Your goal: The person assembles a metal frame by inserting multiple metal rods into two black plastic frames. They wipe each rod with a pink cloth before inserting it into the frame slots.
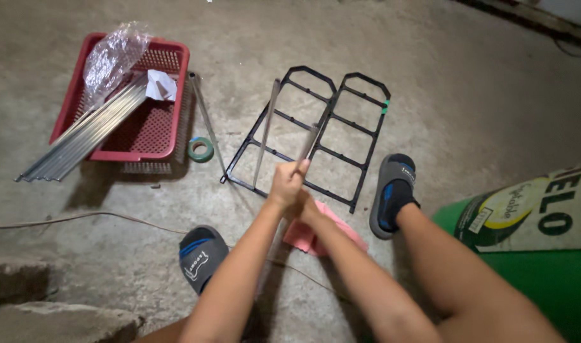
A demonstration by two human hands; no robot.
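Metal rod point(306, 145) pinched between left hand point(287, 185) fingers point(301, 167) — tip upward.

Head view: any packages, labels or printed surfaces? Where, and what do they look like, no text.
Green sack: lower right by the leg, bulging, white and yellow printed panel.
Clear plastic bag: crumpled, over the rods in the red basket.
Slippers: small white printed mark on the strap.

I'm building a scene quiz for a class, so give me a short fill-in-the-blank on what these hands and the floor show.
1. The bundle of metal rods lies across a ____ plastic basket.
2. The roll of tape is ____.
3. Under the hands lies a ____ cloth.
4. The black frame lies on the ____.

Missing: red; green; pink; floor
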